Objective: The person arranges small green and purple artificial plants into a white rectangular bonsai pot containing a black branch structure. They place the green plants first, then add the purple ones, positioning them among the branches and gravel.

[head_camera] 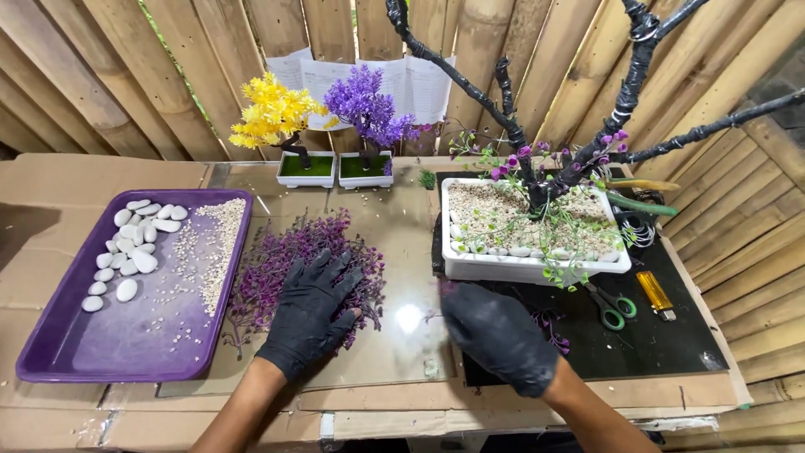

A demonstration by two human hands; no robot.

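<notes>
Left hand, grip released, lies flat on the purple foliage pile; right hand, grip unclear, rests near the white planter, right of the purple tray

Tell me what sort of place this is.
Probably a small craft workbench for making artificial bonsai trees: a bamboo slat wall, a white planter with a black wrapped trunk, a purple tray of pebbles, scissors on the mat.

Slanted bamboo-slat wall behind cardboard-covered table w/ glass sheet; soft daylight.
</notes>
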